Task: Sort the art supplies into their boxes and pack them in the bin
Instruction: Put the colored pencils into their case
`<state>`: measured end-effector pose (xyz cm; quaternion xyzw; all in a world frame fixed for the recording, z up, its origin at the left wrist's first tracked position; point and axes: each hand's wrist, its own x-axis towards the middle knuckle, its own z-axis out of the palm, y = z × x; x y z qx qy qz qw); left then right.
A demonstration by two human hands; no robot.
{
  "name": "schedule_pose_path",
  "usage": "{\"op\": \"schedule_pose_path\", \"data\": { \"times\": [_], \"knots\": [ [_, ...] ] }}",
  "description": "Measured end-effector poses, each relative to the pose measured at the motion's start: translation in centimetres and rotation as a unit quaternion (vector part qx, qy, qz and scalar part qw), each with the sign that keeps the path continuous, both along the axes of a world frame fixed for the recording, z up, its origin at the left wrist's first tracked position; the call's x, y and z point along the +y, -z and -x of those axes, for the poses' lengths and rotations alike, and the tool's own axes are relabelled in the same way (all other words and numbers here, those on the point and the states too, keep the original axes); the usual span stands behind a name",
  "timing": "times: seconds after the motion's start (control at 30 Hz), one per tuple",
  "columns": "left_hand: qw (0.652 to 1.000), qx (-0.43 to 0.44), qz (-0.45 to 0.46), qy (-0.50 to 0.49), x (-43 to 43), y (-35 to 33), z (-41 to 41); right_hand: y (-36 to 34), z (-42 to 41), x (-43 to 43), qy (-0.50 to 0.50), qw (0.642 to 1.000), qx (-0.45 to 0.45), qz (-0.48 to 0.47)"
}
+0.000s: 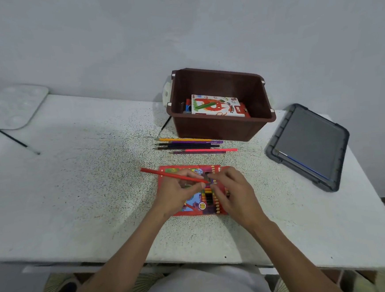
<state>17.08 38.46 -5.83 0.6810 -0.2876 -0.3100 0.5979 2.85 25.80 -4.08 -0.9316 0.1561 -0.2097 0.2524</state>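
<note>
Far left, a white paint palette (13, 107) sits at the back corner of the tabletop (86, 188), with a thin brush (18, 142) just beside it. Neither is packed yet.

Moving in, the red pencil (166, 174) pokes out to the left. The left hand (179, 193) pinches it near its right end, over the pencil box (192, 209) lying flat under both hands. The right hand (231, 188) is close against the left, fingers curled on the box's right end, looks like it's holding the opening steady.

My take on doing this bit well: keep the box pinned flat, line the pencil up with the ones already inside, and slide it in without jamming the tip on the cardboard.

Just past the hands lie the loose pencils (193, 144), a small row right in front of the brown bin (220, 127). So several more to go. The bin already holds an oil pastels box (216, 106). Far right, the grey lid (309, 146) lies flat with a blue brush (303, 167) on it.
</note>
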Motion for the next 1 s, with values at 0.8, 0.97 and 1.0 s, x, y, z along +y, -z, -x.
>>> {"op": "schedule_pose_path", "data": {
  "times": [0.8,0.97,1.0],
  "knots": [
    [0.923,-0.359,-0.106,-0.086,5.9,5.2,-4.5,-1.4,10.9,-12.5,0.239,0.952,0.134,0.139],
    [0.918,-0.369,-0.115,-0.087,5.9,5.4,-4.5,-0.9,9.9,-12.5,0.238,0.954,0.116,0.137],
    [0.918,-0.370,-0.116,-0.086,6.0,5.4,-4.5,-1.0,9.9,-12.7,0.241,0.955,0.112,0.136]
  ]
}}
